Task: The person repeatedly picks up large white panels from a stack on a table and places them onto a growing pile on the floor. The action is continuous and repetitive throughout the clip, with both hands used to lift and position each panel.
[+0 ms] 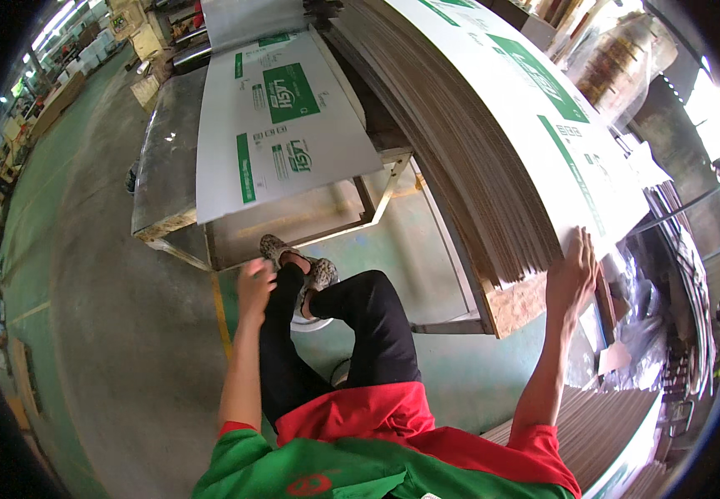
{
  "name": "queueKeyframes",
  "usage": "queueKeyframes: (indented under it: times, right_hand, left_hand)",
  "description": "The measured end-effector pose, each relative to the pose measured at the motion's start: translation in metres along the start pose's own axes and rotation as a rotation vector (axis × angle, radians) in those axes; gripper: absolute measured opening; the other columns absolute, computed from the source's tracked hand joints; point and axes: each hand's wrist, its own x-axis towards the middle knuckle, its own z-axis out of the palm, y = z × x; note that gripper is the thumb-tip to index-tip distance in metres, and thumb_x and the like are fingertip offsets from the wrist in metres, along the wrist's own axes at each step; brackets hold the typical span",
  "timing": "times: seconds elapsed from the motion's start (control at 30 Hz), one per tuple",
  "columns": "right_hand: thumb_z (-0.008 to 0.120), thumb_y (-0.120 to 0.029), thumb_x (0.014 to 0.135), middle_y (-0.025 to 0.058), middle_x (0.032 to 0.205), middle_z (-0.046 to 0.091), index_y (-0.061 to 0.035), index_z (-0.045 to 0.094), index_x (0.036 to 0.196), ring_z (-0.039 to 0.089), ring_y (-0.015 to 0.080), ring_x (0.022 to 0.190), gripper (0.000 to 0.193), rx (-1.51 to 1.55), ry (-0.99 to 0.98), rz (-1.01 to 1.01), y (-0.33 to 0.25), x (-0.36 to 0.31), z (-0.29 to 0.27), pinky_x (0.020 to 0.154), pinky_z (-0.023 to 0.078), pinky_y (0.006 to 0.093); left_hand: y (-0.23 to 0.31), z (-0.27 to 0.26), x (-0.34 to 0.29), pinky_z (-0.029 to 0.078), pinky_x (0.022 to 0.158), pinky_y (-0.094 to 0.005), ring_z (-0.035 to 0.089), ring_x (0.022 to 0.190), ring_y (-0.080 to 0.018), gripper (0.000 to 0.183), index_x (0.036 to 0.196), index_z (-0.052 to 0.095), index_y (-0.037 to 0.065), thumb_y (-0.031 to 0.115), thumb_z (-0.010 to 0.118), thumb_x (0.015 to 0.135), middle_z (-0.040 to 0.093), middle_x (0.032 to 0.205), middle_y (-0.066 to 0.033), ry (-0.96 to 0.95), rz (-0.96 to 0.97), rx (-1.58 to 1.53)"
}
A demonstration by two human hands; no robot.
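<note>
My right hand (572, 270) lies at the near corner of a tall stack of cardboard sheets (468, 158), fingers stretched over the edge of its white, green-printed top sheet (555, 141). My left hand (256, 289) hangs in the air above my left leg, slightly blurred, its fingers loosely bent and apart with nothing seen in them. Beyond it, a single white cardboard sheet (235, 108) with green print lies on a metal-topped table (165, 158). The sheet's near end juts out past the frame, and its far end runs under a grey metal panel (252, 21).
A wooden board (514, 306) supports the stack's near end. More cardboard (618, 441) is piled at lower right, close to my right elbow. Clear plastic wrap (638, 320) hangs beside the stack. My patterned shoes (320, 273) rest below the table's metal frame (385, 195).
</note>
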Motion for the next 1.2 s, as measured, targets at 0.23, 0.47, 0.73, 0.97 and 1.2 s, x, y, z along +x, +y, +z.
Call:
queueKeyframes:
  times: [0.23, 0.47, 0.73, 0.97, 1.2]
  right_hand:
    - [0.073, -0.002, 0.071, 0.0091, 0.109, 0.072, -0.0062, 0.068, 0.112, 0.067, 0.026, 0.097, 0.041, 0.453, 0.196, -0.453, -0.088, 0.001, -0.063, 0.086, 0.053, 0.0387]
    - [0.073, -0.018, 0.087, 0.0145, 0.131, 0.062, -0.0033, 0.066, 0.122, 0.052, 0.036, 0.129, 0.039, 0.682, 0.344, -0.405, -0.089, -0.045, -0.149, 0.113, 0.033, 0.0528]
    - [0.045, -0.046, 0.104, 0.0182, 0.128, 0.059, 0.0031, 0.058, 0.131, 0.056, 0.0302, 0.116, 0.058, 1.152, -0.038, 0.913, 0.04, -0.14, -0.053, 0.1, 0.045, 0.0432]
    - [0.054, -0.023, 0.102, 0.0019, 0.096, 0.061, 0.0085, 0.059, 0.13, 0.054, 0.0116, 0.092, 0.042, 1.314, -0.468, 0.368, -0.039, -0.144, -0.013, 0.085, 0.044, 0.0261]
    - [0.057, -0.014, 0.1, -0.0016, 0.081, 0.054, -0.0024, 0.055, 0.14, 0.041, 0.0054, 0.069, 0.042, 1.175, -0.772, 0.356, -0.069, -0.17, 0.054, 0.061, 0.037, 0.0221]
  left_hand:
    - [0.143, 0.116, -0.14, 0.056, 0.091, -0.0454, 0.067, 0.107, -0.0338, 0.067, 0.133, 0.05, -0.007, 0.051, 0.053, 0.1, 0.061, 0.125, -0.0232, -1.007, 0.026, -0.601]
    - [0.209, 0.019, -0.16, 0.059, 0.059, -0.0285, 0.07, 0.072, -0.0246, 0.036, 0.108, 0.061, -0.01, 0.022, 0.065, 0.091, 0.069, 0.09, -0.0193, -0.576, 0.107, -0.442]
    - [0.106, -0.152, -0.213, 0.054, 0.044, -0.0312, 0.067, 0.066, -0.0182, 0.021, 0.1, 0.064, -0.003, 0.016, 0.061, 0.093, 0.068, 0.084, -0.0107, -0.182, 0.124, -0.495]
    - [0.021, -0.201, -0.258, 0.055, 0.045, -0.0282, 0.068, 0.069, -0.0176, 0.054, 0.143, 0.043, -0.003, 0.013, 0.06, 0.094, 0.066, 0.104, -0.012, 0.114, 0.128, -0.477]
    - [-0.034, -0.184, -0.257, 0.054, 0.045, -0.0282, 0.067, 0.062, -0.0204, 0.072, 0.157, 0.024, 0.01, 0.007, 0.058, 0.094, 0.066, 0.111, -0.015, 0.161, -0.065, -0.408]
